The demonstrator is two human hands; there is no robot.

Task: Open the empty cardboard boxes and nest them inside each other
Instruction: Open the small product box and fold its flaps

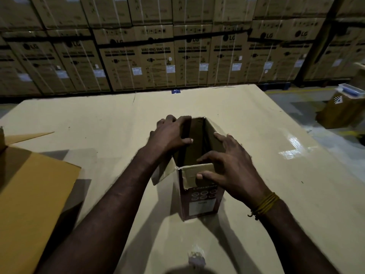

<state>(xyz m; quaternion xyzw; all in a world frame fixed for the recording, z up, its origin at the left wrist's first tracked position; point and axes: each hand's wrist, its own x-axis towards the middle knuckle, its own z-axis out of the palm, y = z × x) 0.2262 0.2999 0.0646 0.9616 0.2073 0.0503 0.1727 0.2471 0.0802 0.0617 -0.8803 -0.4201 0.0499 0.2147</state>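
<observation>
A small upright cardboard box (pixel 199 202) with dark printed sides stands open-topped in the middle of a cardboard-covered work surface (pixel 98 123). Its inside is dark and looks empty. My left hand (pixel 169 134) grips the box's left top flap, fingers curled over the edge and thumb inside. My right hand (pixel 231 165) holds the near right corner, thumb pressed on the near flap and fingers spread over the right wall. A near-left flap sticks out sideways. A larger open brown cardboard box (pixel 29 194) sits at the left edge.
Stacked washing-machine cartons (pixel 156 62) form a wall behind the surface. A carton with a plastic container on top (pixel 343 107) stands on the floor at the right. A strip of shiny grey floor (pixel 335 143) runs along the right side.
</observation>
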